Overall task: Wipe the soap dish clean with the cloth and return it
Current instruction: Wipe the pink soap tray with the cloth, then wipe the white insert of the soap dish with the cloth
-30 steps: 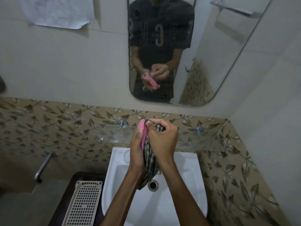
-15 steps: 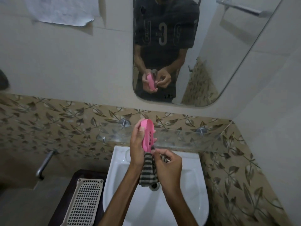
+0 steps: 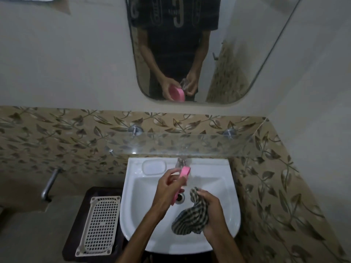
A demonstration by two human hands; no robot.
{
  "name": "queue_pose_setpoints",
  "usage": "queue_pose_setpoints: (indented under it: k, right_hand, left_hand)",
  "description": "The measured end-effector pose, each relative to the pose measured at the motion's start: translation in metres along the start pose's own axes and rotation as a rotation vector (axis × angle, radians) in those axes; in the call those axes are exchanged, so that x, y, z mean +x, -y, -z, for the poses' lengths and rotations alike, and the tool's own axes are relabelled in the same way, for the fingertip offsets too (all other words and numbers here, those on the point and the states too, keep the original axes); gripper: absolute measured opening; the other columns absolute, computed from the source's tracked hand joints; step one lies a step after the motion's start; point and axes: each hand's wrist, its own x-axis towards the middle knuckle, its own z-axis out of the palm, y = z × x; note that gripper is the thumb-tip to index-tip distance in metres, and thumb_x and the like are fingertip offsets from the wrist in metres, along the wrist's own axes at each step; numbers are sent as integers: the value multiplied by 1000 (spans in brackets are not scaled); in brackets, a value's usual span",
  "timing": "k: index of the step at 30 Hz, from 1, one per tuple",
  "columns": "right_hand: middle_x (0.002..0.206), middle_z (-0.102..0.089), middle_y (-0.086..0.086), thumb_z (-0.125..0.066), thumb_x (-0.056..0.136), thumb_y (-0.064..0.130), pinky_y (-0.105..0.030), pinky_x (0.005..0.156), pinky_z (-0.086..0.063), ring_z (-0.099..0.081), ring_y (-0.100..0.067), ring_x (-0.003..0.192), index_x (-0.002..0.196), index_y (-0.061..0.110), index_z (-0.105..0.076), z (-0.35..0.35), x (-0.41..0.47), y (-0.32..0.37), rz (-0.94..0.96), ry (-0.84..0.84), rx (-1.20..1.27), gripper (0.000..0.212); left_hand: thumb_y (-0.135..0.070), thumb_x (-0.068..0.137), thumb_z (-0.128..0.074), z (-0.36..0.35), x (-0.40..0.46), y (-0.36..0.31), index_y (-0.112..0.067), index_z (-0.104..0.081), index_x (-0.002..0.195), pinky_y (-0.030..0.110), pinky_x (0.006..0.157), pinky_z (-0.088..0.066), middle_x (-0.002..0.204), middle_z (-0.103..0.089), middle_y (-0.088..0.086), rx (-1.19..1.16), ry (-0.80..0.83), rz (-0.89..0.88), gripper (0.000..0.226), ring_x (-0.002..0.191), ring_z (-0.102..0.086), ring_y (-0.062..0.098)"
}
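1. Left hand [image 3: 167, 188], centre of the frame above the sink [image 3: 218, 186]: its grip is closed around the pink soap dish [image 3: 183, 172], fingers curled along the dish's edge. The dish is held on edge, clear of the basin, its long axis running from lower left to upper right of the frame, with the upper end just below the tap [image 3: 181, 162].
2. Right hand [image 3: 212, 211], lower right of centre: its grip is bunched around the checked cloth [image 3: 191, 215], which hangs in a loose fold over the basin. The cloth's upper tip lies near the dish's lower end; the two appear apart, not touching.
3. Deciding relation: the moulded soap recess [image 3: 154, 167] in the sink's upper-left rim lies up and to the left of the dish, close by the left hand's fingers. The left hand is the nearer hand and already carries the dish; the right hand lies farther, across the drain [image 3: 180, 197].
4. Judgement: wiping looks finished or paused. If the recess is the dish's home, the return calls for laying the dish flat, with its long axis turned to run left to right along the recess.
5. Surroundings: a glass shelf [image 3: 180, 144] spans the wall above the sink; a white plastic basket [image 3: 98, 224] sits at lower left.
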Motion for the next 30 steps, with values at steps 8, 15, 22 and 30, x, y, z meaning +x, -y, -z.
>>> queue_pose_setpoints:
  k: [8,15,22,30]
  right_hand:
    - [71,-75,-10,-79,85,39,-29,56,-55,-67,-20,57,88,-1,-80,10,49,-26,-36,-149,-450,39]
    - [69,-67,-12,-81,83,20,-30,61,-50,-61,-24,62,90,-2,-76,-11,96,-53,-145,-159,-471,24]
    - [76,-71,-15,-79,87,19,-28,61,-50,-63,-23,62,93,2,-72,-37,147,-78,-169,-252,-321,19]
    - [68,-58,-13,-68,96,8,-22,43,-45,-50,-19,45,94,5,-59,-38,177,-85,-165,-270,-234,9]
  left_hand:
    - [-45,66,-97,37,13,58,-51,-57,132,20,90,-58,125,-65,-29,552,188,-156,77,113,-66,1]
    - [-36,77,-90,98,60,60,-31,-49,152,44,118,-44,154,-53,-1,763,179,-60,85,140,-50,20]
    - [-27,80,-80,122,138,43,-12,-25,163,42,119,-32,167,-30,14,1305,95,-98,100,153,-30,33]
    - [-39,96,-68,128,178,69,-12,-19,164,37,127,-19,171,-25,9,1400,201,-18,88,158,-24,23]
